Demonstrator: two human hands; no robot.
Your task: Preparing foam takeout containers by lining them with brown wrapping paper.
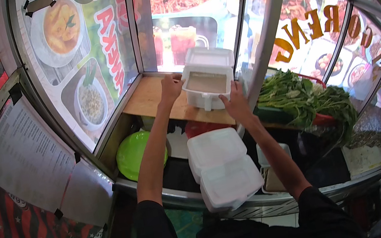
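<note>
Several white foam food containers with their lids raised form a stack [210, 102] on the wooden shelf, and a sheet of brown paper [207, 81] lines the top one. At its left rim is my left hand [171, 88], fingers bent, touching the edge. My right hand [236, 101] rests against the right front corner, thumb at the front wall. Whether either hand grips the foam is unclear. Nearer to me, between my forearms, more white foam containers [223, 166] lie opened out in a stack over the counter's front edge.
A green plate [132, 156] is beside my left forearm. Leafy greens [301, 99] fill a basket at right. Under my right forearm sits an open container with brown paper [273, 181]. Glass panes and a metal post [262, 29] bound the wooden shelf [145, 98].
</note>
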